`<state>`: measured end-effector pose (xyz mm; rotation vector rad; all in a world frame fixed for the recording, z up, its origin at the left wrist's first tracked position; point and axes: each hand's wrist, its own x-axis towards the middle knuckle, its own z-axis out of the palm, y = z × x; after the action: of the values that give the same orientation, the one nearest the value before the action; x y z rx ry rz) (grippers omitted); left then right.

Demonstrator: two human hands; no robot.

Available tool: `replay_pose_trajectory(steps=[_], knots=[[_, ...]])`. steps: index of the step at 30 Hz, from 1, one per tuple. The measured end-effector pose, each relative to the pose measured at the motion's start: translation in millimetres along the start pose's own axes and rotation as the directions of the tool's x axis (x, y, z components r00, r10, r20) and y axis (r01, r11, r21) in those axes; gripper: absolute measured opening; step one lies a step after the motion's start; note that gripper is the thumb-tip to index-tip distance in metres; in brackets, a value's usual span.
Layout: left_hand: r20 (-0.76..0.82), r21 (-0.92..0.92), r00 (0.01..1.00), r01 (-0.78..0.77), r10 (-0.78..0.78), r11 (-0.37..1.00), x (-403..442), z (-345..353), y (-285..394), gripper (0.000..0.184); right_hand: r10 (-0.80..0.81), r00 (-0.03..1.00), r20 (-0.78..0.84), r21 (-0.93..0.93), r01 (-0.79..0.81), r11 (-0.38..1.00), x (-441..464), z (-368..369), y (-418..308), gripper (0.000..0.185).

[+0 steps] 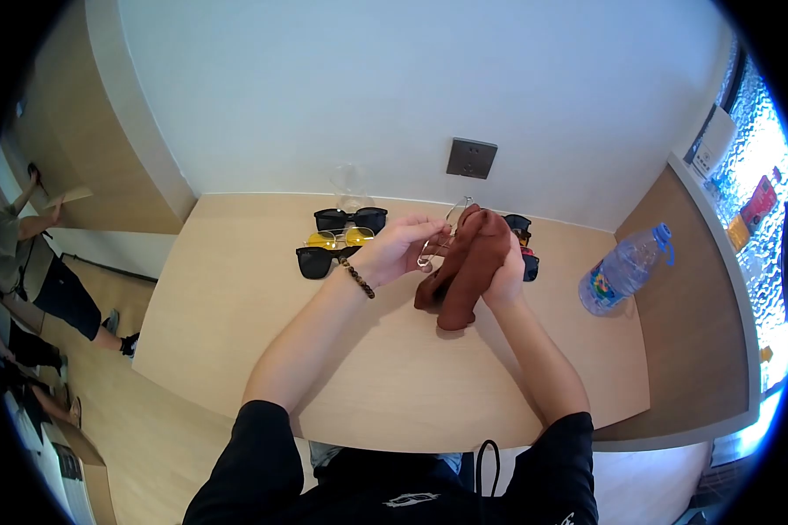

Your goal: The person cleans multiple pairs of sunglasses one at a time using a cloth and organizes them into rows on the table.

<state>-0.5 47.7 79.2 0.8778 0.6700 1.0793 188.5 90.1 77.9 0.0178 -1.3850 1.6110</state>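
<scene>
Above the middle of the light wooden table (359, 359), my left hand (409, 247) pinches a pair of thin metal-framed glasses (427, 260). My right hand (503, 273) is closed around a reddish-brown cloth (471, 271), which hangs in folds and touches or partly covers the glasses. Left of my left hand lie black sunglasses (350, 219), yellow-lensed glasses (322, 239) and another black pair (315, 262). More dark glasses (530, 264) lie behind my right hand, partly hidden by it.
A clear plastic bottle with a blue cap (617, 273) stands at the right, near a wooden side panel (696, 306). A wall with a dark socket (472, 158) rises behind the table. Other people (61, 293) are at the far left.
</scene>
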Motion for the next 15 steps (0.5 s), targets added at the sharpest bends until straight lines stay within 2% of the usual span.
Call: replay_pose_trajectory(steps=[2,6,8,9,11,13,15], knots=[[0.003,-0.021,1.000,-0.014,0.014,1.000,2.1,-1.5,-3.2,0.022,0.056,0.994,-0.089,0.014,-0.055,0.998,0.1,1.6,-4.5,0.034],[0.017,-0.049,0.998,-0.065,0.066,0.997,8.8,-4.5,-10.2,0.028,0.098,0.990,-0.098,0.057,-0.092,0.994,-2.9,1.8,-3.2,0.032],[-0.015,-0.020,0.998,-0.065,0.064,0.998,8.5,-3.7,-10.1,0.032,0.224,0.947,-0.229,0.229,-0.172,0.958,-3.1,18.8,-13.3,0.030],[-0.047,0.007,0.997,-0.066,0.066,0.998,8.2,-3.5,-9.7,0.036,0.224,0.947,-0.229,0.230,-0.171,0.958,-2.3,11.1,-7.7,0.030],[-0.040,0.023,0.997,-0.060,0.061,0.998,6.7,-4.9,-8.2,0.039,0.093,0.995,0.038,0.362,-0.100,0.927,-1.3,-11.3,7.9,0.026],[-0.036,0.036,0.998,-0.056,0.057,0.998,7.7,-8.4,-8.6,0.042,0.116,0.993,0.001,0.387,-0.107,0.916,-0.9,-2.6,4.9,0.027],[-0.016,0.020,0.999,-0.048,0.048,0.999,8.9,-10.6,-7.3,0.052,0.139,0.990,-0.034,0.414,-0.113,0.903,-2.3,-0.2,3.5,0.028]])
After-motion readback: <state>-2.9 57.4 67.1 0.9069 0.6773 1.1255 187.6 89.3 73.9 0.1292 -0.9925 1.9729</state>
